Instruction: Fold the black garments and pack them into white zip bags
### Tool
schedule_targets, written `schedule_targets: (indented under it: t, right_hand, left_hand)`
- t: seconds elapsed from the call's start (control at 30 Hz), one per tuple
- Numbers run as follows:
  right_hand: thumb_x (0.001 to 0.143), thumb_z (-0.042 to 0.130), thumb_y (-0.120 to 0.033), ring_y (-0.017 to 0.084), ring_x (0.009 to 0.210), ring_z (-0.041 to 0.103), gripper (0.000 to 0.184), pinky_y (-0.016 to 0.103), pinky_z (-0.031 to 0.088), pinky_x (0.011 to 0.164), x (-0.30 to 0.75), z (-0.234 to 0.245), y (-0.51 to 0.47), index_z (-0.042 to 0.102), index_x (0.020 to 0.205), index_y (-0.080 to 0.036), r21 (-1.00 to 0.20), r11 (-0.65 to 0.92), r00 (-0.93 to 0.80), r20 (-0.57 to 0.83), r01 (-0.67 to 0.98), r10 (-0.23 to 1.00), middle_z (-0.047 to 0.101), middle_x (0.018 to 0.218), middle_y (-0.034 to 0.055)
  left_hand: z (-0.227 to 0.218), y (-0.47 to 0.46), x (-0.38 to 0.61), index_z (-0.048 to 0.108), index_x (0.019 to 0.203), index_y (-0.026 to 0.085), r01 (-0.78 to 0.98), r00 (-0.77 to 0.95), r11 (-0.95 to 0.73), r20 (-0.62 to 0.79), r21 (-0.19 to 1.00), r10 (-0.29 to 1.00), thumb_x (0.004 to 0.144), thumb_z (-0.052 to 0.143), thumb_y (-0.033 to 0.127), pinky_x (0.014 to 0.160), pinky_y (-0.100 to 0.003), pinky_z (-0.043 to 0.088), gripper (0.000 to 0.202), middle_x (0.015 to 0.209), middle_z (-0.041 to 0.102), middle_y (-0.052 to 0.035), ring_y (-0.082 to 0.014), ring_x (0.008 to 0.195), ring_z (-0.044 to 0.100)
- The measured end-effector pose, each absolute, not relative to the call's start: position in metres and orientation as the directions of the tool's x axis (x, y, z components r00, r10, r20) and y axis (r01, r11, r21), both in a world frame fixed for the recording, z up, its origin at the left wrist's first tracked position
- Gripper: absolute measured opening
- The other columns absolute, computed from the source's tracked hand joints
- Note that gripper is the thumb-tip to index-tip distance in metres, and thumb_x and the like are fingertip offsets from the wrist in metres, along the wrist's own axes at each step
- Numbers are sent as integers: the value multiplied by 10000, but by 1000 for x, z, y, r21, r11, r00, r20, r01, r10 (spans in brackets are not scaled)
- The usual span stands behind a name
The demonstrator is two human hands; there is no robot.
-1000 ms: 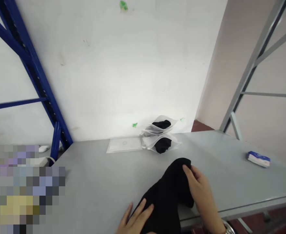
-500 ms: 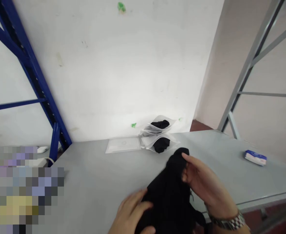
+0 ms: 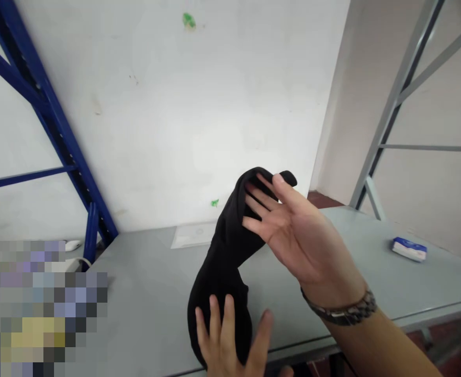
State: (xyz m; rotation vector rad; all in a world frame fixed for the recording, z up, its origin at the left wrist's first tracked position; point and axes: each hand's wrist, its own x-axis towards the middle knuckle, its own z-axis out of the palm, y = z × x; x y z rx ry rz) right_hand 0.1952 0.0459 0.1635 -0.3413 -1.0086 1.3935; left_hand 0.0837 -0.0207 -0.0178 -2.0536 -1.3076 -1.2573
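On the grey tabletop [image 3: 147, 298], a flat white packet [image 3: 191, 236] lies near the wall [image 3: 167, 115], partly behind the black cloth [image 3: 224, 256]. On the lower part of this cloth rests the left hand [image 3: 230, 345], its fingers spread. The right hand [image 3: 289, 230], also spread, has fingertips inside the raised upper end. Farther right lies a blue-and-white pack [image 3: 409, 249].

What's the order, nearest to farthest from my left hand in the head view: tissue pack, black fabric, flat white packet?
1. Black fabric, under your left hand.
2. Flat white packet, ahead, slightly left.
3. Tissue pack, off to the right.
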Motion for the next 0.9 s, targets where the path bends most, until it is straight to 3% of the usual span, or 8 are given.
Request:
schedule_targets:
  t: [0.13,0.23,0.4,0.47,0.63,0.73,0.8,0.9]
  right_hand:
    - [899,487,-443,243,1283,438,247,459,457,996,202,170,38,598,1049,-282,-687,269,-88,437,-675,895,541,1311,37]
    - [913,461,-430,232,1257,470,222,439,475,987,214,175,30,607,1005,-289,-697,269,-81,425,-664,901,569,1266,30]
    - [941,406,-364,207,1246,481,222,404,480,987,220,173,16,620,958,-308,-685,304,-37,435,-662,900,574,1261,0]
    - [934,409,-391,222,1246,480,229,417,489,973,214,168,13,621,983,-319,-696,301,-31,421,-652,906,574,1264,4]
    - [922,405,-462,240,1214,508,279,412,529,913,199,159,8,619,1034,-323,-711,235,-82,382,-663,921,583,1250,15]
    - [933,402,-422,220,1180,535,256,373,537,895,207,159,7,630,973,-313,-698,253,-65,394,-670,917,606,1212,7]
    - [927,423,-411,216,1148,556,232,371,533,896,220,158,11,631,945,-310,-696,288,-18,397,-658,918,625,1171,2]
    - [902,468,-410,230,1090,585,215,399,519,907,241,153,32,643,925,-288,-741,290,-15,375,-605,927,650,1099,18]
  left_hand:
    - [-27,-7,76,123,1440,445,939,66,-310,806,150,588,710,629,120,1013,-709,164,946,1563,-120,-67,-452,1388,71]
    - [-19,5,51,130,1438,448,957,-39,-219,828,192,559,751,564,59,1008,-707,179,901,1563,-117,-61,-450,1390,57]
    - [5,11,17,365,1366,313,873,-229,-239,791,424,567,851,484,180,1029,-603,290,546,1517,206,-117,-368,1368,244]
    - [7,6,23,362,1362,265,808,-286,-285,767,515,574,867,464,252,1032,-586,306,505,1483,273,-141,-345,1346,298]
    - [-13,-3,54,179,1446,210,828,-41,-425,795,366,605,759,622,388,1009,-624,323,837,1496,225,-193,-388,1338,297]
    - [-23,4,37,394,1337,229,822,-130,-357,757,444,641,840,523,282,979,-512,424,516,1393,441,-143,-299,1255,454]
    - [-19,12,11,563,1155,233,786,-175,-339,711,518,681,857,482,304,894,-408,508,316,1158,647,-84,-246,1076,606]
    - [11,30,-30,666,950,244,791,-156,-225,544,568,825,826,485,377,709,-317,563,257,916,735,-25,-220,828,693]
